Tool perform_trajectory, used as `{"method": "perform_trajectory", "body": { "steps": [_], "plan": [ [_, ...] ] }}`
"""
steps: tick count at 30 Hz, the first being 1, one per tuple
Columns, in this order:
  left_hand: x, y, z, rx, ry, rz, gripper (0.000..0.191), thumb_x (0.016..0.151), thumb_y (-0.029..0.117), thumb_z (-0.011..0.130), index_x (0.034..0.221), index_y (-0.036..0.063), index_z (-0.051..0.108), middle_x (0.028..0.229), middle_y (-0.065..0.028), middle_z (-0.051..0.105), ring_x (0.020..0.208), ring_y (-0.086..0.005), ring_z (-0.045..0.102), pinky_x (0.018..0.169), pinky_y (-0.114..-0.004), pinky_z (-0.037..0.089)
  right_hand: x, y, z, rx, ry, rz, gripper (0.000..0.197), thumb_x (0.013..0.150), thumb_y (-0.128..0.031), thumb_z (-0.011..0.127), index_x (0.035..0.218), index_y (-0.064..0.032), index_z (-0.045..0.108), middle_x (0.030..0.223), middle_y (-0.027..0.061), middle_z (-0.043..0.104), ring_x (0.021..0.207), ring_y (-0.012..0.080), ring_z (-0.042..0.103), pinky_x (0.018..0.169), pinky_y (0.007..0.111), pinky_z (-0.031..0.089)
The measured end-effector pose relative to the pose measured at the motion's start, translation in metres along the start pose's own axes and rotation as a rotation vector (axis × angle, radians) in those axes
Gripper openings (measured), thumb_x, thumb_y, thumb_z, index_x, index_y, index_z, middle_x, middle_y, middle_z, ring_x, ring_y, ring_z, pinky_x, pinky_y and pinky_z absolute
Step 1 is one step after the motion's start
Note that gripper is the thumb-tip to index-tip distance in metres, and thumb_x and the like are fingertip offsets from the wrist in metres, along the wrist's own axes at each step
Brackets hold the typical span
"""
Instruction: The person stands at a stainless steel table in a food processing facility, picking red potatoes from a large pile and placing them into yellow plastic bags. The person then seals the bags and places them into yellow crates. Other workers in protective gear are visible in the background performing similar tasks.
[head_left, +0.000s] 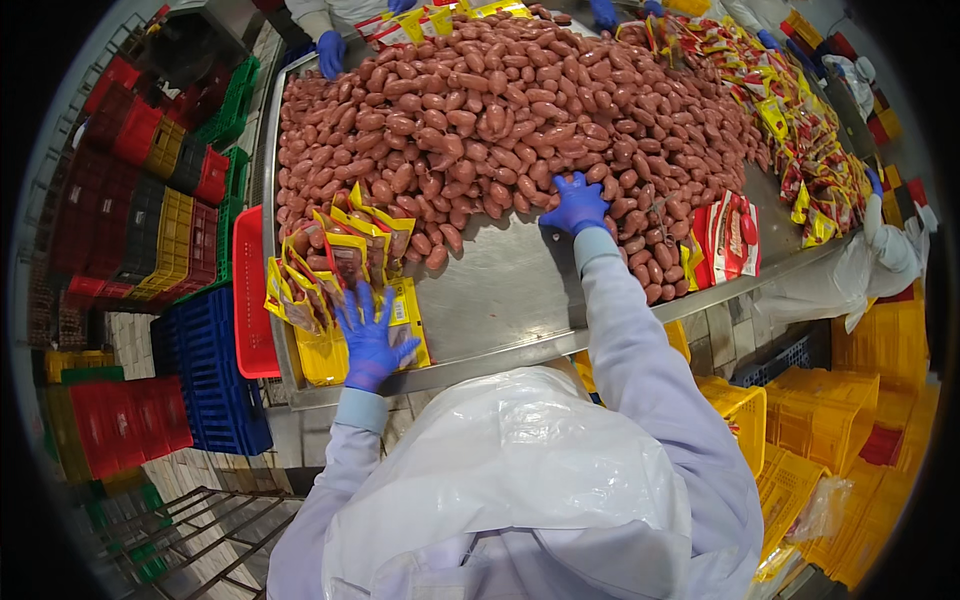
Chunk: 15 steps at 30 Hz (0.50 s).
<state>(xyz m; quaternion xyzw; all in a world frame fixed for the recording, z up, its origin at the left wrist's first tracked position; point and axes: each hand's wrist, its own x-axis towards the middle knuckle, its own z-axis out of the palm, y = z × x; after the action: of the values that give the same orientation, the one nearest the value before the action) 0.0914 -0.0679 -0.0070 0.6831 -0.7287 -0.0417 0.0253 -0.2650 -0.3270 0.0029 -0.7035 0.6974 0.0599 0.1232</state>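
A large heap of short pink sausages (495, 112) covers the far part of a stainless steel table (495, 300). My right hand (577, 204), in a blue glove, rests with fingers spread at the heap's near edge, its fingertips against the sausages. My left hand (371, 337), also gloved, is spread over a flat yellow plastic pouch (409, 319) at the near left corner. Just beyond it, several yellow-edged pouches (349, 255) stand upright, with sausages visible in them. Whether the left fingertips touch those pouches, I cannot tell.
Red and white packets (731, 236) lie at the table's right edge. Many filled packets (810, 142) are piled farther right. Co-workers' gloved hands (331, 54) show across the table. A red crate (251, 292) adjoins the left edge; yellow crates (817, 412) stand to the right.
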Motion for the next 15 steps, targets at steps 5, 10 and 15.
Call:
{"method": "perform_trajectory", "body": {
  "steps": [5,10,15],
  "plan": [
    [0.008,0.015,0.049,-0.264,-0.304,-0.033,0.062,0.095,0.04,0.046,0.152,0.0222,0.029,0.16,-0.0161,0.014,0.146,-0.0449,0.005,0.113,-0.063,0.0,-0.072,0.007,0.038,0.178,0.071,-0.173,0.07,0.065,-0.038,0.073,0.131,-0.0355,0.049,0.134,0.007,0.047,0.117,0.04,0.047,0.092,0.054,0.046],
    [0.051,0.107,0.054,-0.382,-0.193,0.358,0.068,0.096,0.041,0.045,0.155,0.0187,0.02,0.16,-0.0174,0.012,0.146,-0.0459,0.005,0.113,-0.061,-0.002,-0.148,0.015,0.031,0.045,-0.078,-0.232,0.05,0.07,-0.037,0.073,0.119,-0.0309,0.062,0.129,0.006,0.053,0.118,0.0313,0.051,0.091,0.045,0.048],
    [0.073,0.133,0.049,-0.15,-0.283,0.309,0.078,0.091,0.049,0.052,0.155,0.0215,0.017,0.16,-0.0157,0.01,0.146,-0.0461,0.003,0.112,-0.064,0.0,-0.127,0.085,-0.009,0.711,-0.387,-0.131,0.036,0.07,-0.037,0.076,0.096,-0.0126,0.072,0.104,0.013,0.066,0.092,0.0224,0.065,0.076,0.038,0.052]
  ]
}}
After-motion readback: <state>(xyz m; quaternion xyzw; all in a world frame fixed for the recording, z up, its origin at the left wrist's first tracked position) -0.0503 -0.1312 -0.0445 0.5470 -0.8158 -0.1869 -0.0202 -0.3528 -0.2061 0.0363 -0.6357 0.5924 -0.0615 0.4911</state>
